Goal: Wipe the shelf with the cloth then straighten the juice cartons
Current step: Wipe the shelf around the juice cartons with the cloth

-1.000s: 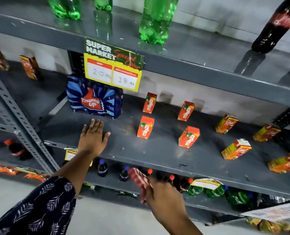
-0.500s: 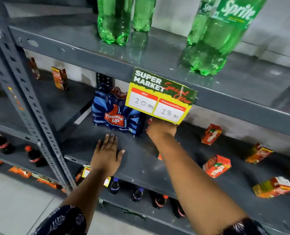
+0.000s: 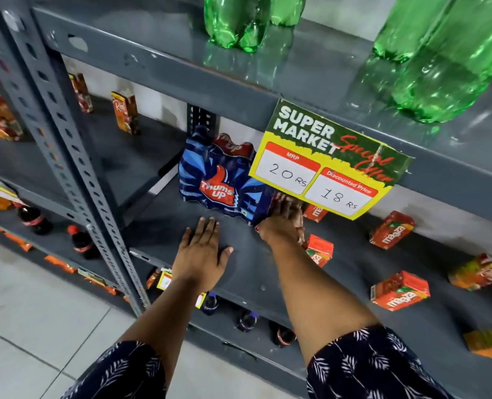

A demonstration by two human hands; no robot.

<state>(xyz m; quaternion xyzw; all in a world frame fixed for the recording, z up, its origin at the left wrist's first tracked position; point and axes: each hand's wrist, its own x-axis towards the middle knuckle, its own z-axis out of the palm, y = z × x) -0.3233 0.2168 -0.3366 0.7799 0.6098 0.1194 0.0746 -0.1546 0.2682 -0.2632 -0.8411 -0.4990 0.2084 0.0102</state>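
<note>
The grey metal shelf (image 3: 268, 272) I am working on runs from the slotted upright (image 3: 75, 180) off to the right, where the picture cuts it. The board above it carries green plastic bottles (image 3: 429, 61), their tops out of view, so I read no label on them. A hanging price card (image 3: 329, 165) reads "SUPER MARKET", "Special Offer", "MRP 20 Rs" and "Discounted Price 18 Rs"; it covers the back of my shelf behind it.

A blue shrink-wrapped pack (image 3: 221, 185) marked "Thums Up" stands at the back left of my shelf, its right upper corner hidden by the card.

My left hand (image 3: 201, 254) lies flat and open on the shelf near the front edge, fingers spread, grasping nothing. My right hand (image 3: 282, 223) reaches under the card beside the pack; its fingers are blurred and partly hidden, and I cannot tell if they are closed on anything. A scrap of red and white shows at its fingertips, perhaps the cloth (image 3: 280, 197); I cannot be sure.

The Maaza juice cartons (image 3: 400, 289) are scattered to the right of my right arm, most tipped over at odd angles; one is half hidden by my wrist. Further right, cartons blur. Left of the upright stands a carton reading "Real" (image 3: 124, 112).

Cola bottles (image 3: 80, 243) stand on the lower shelf.
</note>
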